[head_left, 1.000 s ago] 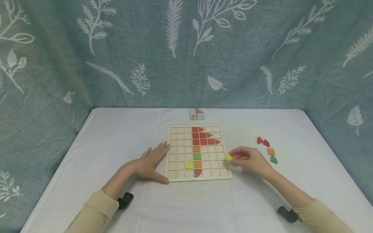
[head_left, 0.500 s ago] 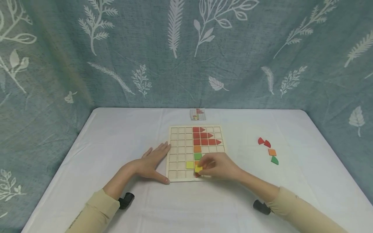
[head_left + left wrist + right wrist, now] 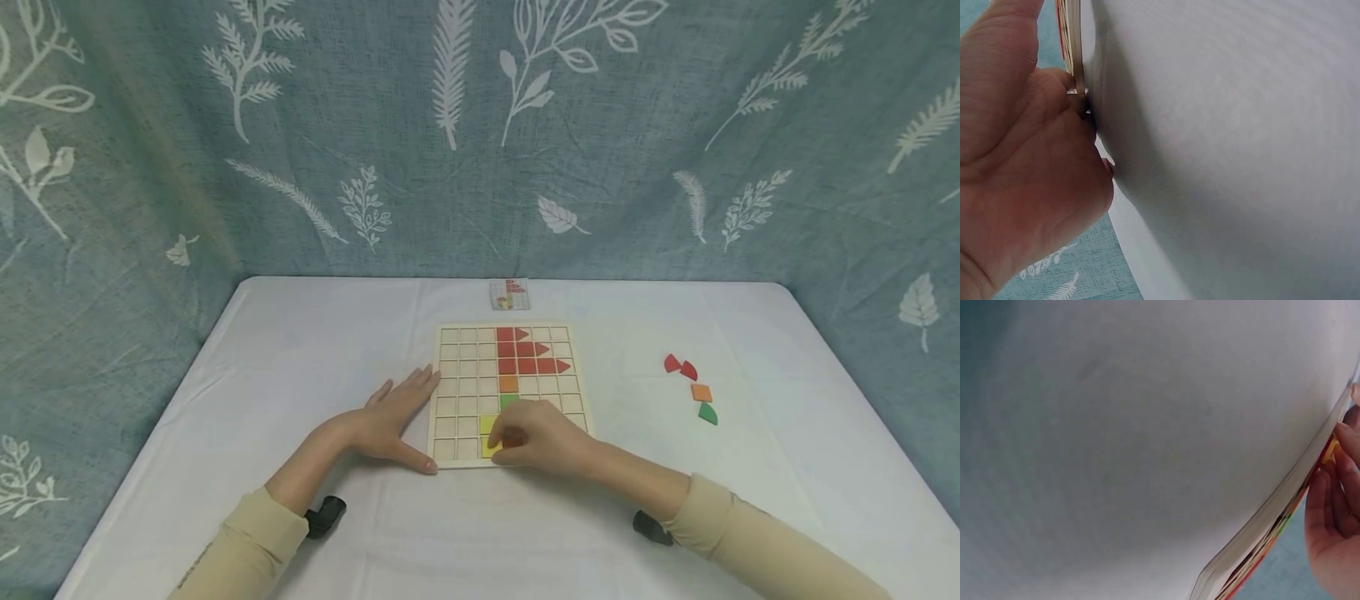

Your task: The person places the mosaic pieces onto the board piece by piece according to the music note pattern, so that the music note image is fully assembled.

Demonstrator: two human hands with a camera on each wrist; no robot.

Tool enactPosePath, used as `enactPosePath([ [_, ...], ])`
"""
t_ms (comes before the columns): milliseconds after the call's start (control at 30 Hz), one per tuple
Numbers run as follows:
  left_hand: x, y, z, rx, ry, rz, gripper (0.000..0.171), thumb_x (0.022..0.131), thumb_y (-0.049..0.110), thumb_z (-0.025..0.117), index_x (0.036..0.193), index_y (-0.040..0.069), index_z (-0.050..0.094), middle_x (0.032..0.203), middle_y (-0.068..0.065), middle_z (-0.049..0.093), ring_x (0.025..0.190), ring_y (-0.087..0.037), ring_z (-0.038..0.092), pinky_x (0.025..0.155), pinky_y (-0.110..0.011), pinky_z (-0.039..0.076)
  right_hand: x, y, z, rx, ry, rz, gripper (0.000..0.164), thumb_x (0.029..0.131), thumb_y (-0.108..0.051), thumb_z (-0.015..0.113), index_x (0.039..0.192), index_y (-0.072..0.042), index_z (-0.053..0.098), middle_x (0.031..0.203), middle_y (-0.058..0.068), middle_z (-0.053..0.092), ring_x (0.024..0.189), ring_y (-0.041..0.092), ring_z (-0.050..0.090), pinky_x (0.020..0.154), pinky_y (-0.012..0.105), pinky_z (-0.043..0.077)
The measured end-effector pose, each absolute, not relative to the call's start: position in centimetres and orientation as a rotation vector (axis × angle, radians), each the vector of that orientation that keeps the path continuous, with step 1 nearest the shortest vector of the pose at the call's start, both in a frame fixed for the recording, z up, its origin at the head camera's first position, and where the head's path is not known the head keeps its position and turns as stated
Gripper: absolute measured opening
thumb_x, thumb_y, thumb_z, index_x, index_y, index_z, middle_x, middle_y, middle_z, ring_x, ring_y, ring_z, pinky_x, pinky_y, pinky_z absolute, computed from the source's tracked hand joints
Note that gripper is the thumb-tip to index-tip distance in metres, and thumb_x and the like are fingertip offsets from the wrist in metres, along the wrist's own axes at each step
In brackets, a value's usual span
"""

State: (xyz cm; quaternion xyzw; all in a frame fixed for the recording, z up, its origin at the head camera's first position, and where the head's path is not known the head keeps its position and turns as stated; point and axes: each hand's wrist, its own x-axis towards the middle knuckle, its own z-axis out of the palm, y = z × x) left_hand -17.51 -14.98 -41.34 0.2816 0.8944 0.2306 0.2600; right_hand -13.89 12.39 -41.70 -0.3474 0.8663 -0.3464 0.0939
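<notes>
A wooden grid board [image 3: 467,386] lies on the white-covered table, bearing red, orange, green and yellow tiles. My left hand [image 3: 384,423] rests with spread fingers against the board's left edge, thumb by the near corner. Over the near rows, my right hand [image 3: 551,437] pinches a yellow tile [image 3: 488,448] between thumb and fingers at a bottom-row cell. Directly behind that tile lies a yellow square [image 3: 487,424], partly covered by the fingers. The orange and red tiles just right of it are mostly hidden by this hand. In the right wrist view, yellow [image 3: 1331,452] shows between the fingertips.
Right of the board lie two red wedge pieces [image 3: 688,370], an orange square [image 3: 701,392] and a green quarter-round piece [image 3: 707,413]. A small pattern card [image 3: 509,295] lies behind the board. A blue-green leaf-print curtain [image 3: 450,208] hangs behind the table.
My right hand has carried the yellow tile leftward from beyond the board's right edge, over the red piece, to the bottom-row cell left of it. The left hand has stayed still.
</notes>
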Motion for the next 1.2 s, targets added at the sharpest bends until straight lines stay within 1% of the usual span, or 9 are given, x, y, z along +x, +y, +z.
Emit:
enactPosePath([
  [200, -17.6, -14.9, -41.8, 0.763, 2.434, 0.595, 0.127, 0.069, 0.059, 0.08, 0.156, 0.001, 0.007, 0.162, -0.018, 0.004, 0.149, -0.032, 0.0, 0.117, -0.056, -0.002, -13.9, 12.3, -41.9, -1.081, 2.555, -1.04, 0.007, 0.083, -0.015, 0.078, 0.088, -0.016, 0.073, 0.084, -0.012, 0.063, 0.075, 0.006, 0.054, 0.068, 0.019, 0.048],
  [300, -17.6, -14.9, -42.0, 0.767, 2.433, 0.595, 0.128, 0.068, 0.059, 0.081, 0.156, 0.001, 0.007, 0.162, -0.018, 0.004, 0.149, -0.032, 0.0, 0.117, -0.056, -0.002, -13.9, 12.4, -41.9, -1.05, 2.555, -1.043, 0.006, 0.083, -0.015, 0.077, 0.087, -0.019, 0.074, 0.084, -0.015, 0.063, 0.076, 0.005, 0.054, 0.069, 0.019, 0.049],
  [367, -17.6, -15.0, -42.1, 0.769, 2.433, 0.594, 0.128, 0.068, 0.059, 0.081, 0.156, 0.001, 0.007, 0.162, -0.018, 0.004, 0.149, -0.032, 0.0, 0.117, -0.056, -0.002, -13.9, 12.6, -41.7, -0.971, 2.54, -1.076, 0.006, 0.084, -0.017, 0.078, 0.087, -0.021, 0.075, 0.084, -0.017, 0.064, 0.078, 0.004, 0.057, 0.071, 0.02, 0.051],
  [467, -17.6, -15.0, -42.1, 0.776, 2.433, 0.602, 0.128, 0.068, 0.059, 0.081, 0.156, 0.0, 0.008, 0.162, -0.018, 0.005, 0.149, -0.033, 0.001, 0.117, -0.056, -0.002, -13.9, 13.3, -41.2, -0.769, 2.497, -1.165, 0.007, 0.084, -0.02, 0.078, 0.089, -0.024, 0.076, 0.086, -0.019, 0.067, 0.084, 0.003, 0.061, 0.077, 0.022, 0.053],
  [633, -17.7, -15.1, -42.3, 0.781, 2.442, 0.591, 0.13, 0.067, 0.061, 0.08, 0.156, 0.0, 0.007, 0.162, -0.018, 0.004, 0.149, -0.032, 0.0, 0.117, -0.056, -0.002, -13.9, 15.7, -40.7, -0.474, 2.445, -1.35, 0.011, 0.085, -0.023, 0.077, 0.096, -0.021, 0.076, 0.094, -0.011, 0.071, 0.094, 0.01, 0.064, 0.085, 0.026, 0.054],
  [700, -17.7, -15.1, -42.4, 0.787, 2.447, 0.585, 0.13, 0.067, 0.062, 0.08, 0.156, 0.0, 0.006, 0.162, -0.018, 0.004, 0.149, -0.032, 0.0, 0.117, -0.057, -0.002, -13.9, 16.9, -40.7, -0.395, 2.445, -1.399, 0.014, 0.086, -0.025, 0.076, 0.098, -0.018, 0.076, 0.098, -0.007, 0.071, 0.096, 0.013, 0.064, 0.087, 0.028, 0.054],
  [867, -17.7, -15.2, -42.4, 0.792, 2.445, 0.589, 0.128, 0.069, 0.061, 0.08, 0.155, 0.0, 0.007, 0.162, -0.018, 0.004, 0.149, -0.032, -0.001, 0.117, -0.057, -0.002, -13.8, 20.5, -41.1, -0.24, 2.498, -1.408, 0.024, 0.086, -0.03, 0.076, 0.105, -0.016, 0.074, 0.104, -0.003, 0.069, 0.1, 0.017, 0.061, 0.091, 0.033, 0.053],
  [1000, -17.7, -15.1, -42.5, 0.785, 2.443, 0.6, 0.128, 0.069, 0.059, 0.08, 0.155, -0.001, 0.007, 0.162, -0.018, 0.004, 0.149, -0.032, -0.001, 0.117, -0.057, -0.002, -13.5, 23.8, -41.1, -0.116, 2.577, -1.362, 0.03, 0.087, -0.032, 0.074, 0.11, -0.013, 0.072, 0.104, 0.001, 0.068, 0.1, 0.02, 0.061, 0.086, 0.035, 0.053],
  [1200, -17.7, -15.0, -42.5, 0.787, 2.451, 0.594, 0.128, 0.069, 0.059, 0.08, 0.155, -0.001, 0.008, 0.162, -0.019, 0.004, 0.149, -0.033, 0.0, 0.117, -0.056, -0.001, -13.2, 29.6, -40.4, 0.049, 2.717, -1.302, 0.036, 0.091, -0.028, 0.071, 0.119, -0.005, 0.068, 0.107, 0.01, 0.067, 0.095, 0.019, 0.059, 0.074, 0.029, 0.051],
])
